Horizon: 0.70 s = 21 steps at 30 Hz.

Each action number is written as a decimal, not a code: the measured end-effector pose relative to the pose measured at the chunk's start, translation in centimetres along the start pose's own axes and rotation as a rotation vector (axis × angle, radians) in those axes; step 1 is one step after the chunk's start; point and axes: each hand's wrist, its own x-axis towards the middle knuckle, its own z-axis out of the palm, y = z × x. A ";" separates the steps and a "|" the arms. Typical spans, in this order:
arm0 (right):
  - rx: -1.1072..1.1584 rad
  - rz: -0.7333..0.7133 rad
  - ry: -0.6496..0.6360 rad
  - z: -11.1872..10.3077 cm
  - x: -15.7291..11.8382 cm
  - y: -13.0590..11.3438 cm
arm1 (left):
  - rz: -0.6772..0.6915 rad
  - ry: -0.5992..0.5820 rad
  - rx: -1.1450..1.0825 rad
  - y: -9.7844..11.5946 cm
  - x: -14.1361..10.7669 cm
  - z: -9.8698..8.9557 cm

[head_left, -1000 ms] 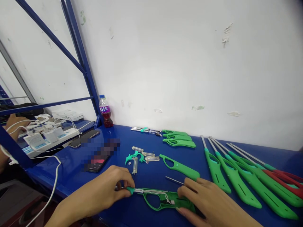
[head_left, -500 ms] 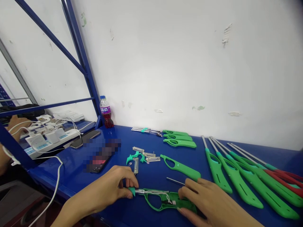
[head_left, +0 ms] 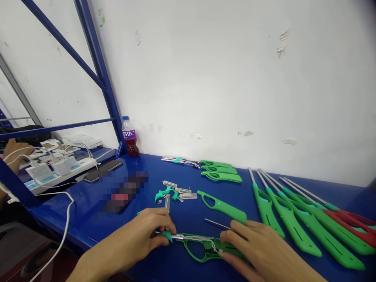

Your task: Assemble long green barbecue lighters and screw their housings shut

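Note:
My left hand [head_left: 152,229] pinches a teal collar [head_left: 167,235] on the metal tube [head_left: 178,236] of a lighter. The tube meets the front of an open green handle half [head_left: 196,256], which lies with its inside up and holds thin wires [head_left: 214,245]. My right hand [head_left: 249,246] grips the rear of this handle half, its thumb at the wire ends; the palm side is hidden. A thin metal rod [head_left: 216,223] runs to the right hand's fingers; I cannot tell if it is held. Another green handle half [head_left: 223,206] lies just beyond.
Clear fuel tanks [head_left: 188,196] and teal triggers [head_left: 160,194] lie mid-table. Green handle halves [head_left: 220,177] and bundled tubes [head_left: 176,160] lie by the wall. Long lighters [head_left: 302,223] fan out at right. A bottle [head_left: 129,137], phones and a power strip [head_left: 79,168] stand left, near another person's hand [head_left: 17,150].
My left hand, the collar and the tube have shifted slightly right, with the handle half. My right thumb has moved onto the wire ends inside the handle. The view has shifted a little.

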 end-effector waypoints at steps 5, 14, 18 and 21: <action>-0.026 -0.036 -0.031 0.3 -0.1 -0.1 | 0.068 0.108 0.120 0.3 0.3 -0.7; -0.041 -0.045 -0.060 0.7 -0.4 -0.2 | -0.092 0.307 0.413 -3.3 0.2 -3.9; -0.044 -0.060 -0.067 1.0 -0.5 -0.1 | -0.147 0.278 0.449 -4.4 -0.6 -4.2; -0.033 -0.058 -0.067 1.0 -0.5 -0.1 | -0.186 0.279 0.481 -5.0 -0.4 -4.0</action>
